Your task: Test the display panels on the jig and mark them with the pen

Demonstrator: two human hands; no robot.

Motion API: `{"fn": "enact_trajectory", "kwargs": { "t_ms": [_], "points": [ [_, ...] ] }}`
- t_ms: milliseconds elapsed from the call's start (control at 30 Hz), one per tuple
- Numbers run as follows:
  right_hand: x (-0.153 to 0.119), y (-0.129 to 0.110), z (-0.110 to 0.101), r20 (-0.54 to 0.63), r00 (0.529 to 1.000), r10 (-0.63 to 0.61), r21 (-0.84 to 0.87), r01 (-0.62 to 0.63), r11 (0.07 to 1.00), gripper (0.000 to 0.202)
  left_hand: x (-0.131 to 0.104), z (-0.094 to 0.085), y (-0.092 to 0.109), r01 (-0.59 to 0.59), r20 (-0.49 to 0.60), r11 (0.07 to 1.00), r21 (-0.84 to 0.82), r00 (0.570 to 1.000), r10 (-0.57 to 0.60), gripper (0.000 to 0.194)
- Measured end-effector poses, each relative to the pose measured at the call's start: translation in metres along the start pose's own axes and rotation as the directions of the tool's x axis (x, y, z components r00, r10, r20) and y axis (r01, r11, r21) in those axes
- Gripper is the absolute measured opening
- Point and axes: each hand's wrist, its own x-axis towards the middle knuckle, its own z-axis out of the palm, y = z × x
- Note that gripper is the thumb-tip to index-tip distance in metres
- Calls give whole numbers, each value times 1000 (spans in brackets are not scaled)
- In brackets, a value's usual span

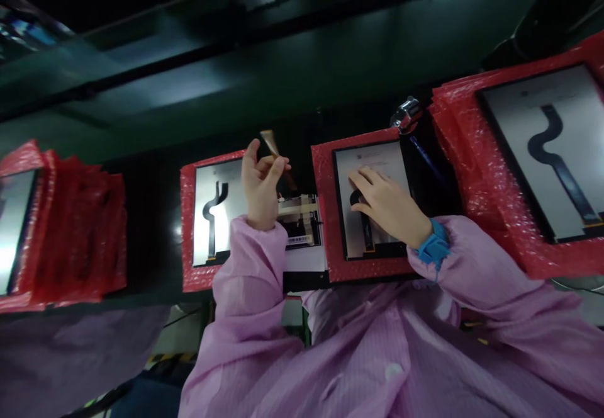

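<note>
My left hand (262, 185) is raised above the bench, its fingers pinched round a slim brush (270, 143). The brush has a flared tan end pointing up and a brownish handle running down to the right. My right hand (384, 203), with a blue band at the wrist, rests palm down with fingers stretched on a silvery display panel (348, 216). It partly covers the panel's black ribbon cable (367, 232). Under the panel lies a red bubble-wrap sheet (325, 172). Between my hands sits a dark unit with a barcode label (299, 240).
Another panel (201, 216) on red wrap lies left. Stacks of red bubble bags (85, 235) stand at the far left and right, the right one topped by a panel (523, 135). A shiny metal object (406, 114) stands behind my right hand. The bench's front edge (155, 301) is near my body.
</note>
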Motion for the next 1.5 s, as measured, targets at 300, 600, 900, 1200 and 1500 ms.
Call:
{"fn": "enact_trajectory", "kwargs": {
  "t_ms": [300,600,900,1200,1500],
  "points": [
    [-4,-3,4,-16,999,44,95,-42,995,52,-8,10,17,-68,39,998,-9,997,68,24],
    [-8,-2,13,-37,999,33,3,-33,999,57,-15,14,24,-81,110,997,-4,991,81,25],
    [-8,-7,11,-64,996,65,47,-62,997,60,-20,18,29,-80,96,996,40,993,76,30],
    [-7,-4,17,-49,997,51,66,-48,997,58,-24,20,33,-68,92,989,129,994,56,36],
    [-7,-5,17,-97,993,66,102,-56,993,57,-24,20,32,-70,99,989,133,993,57,38]
  ]
}}
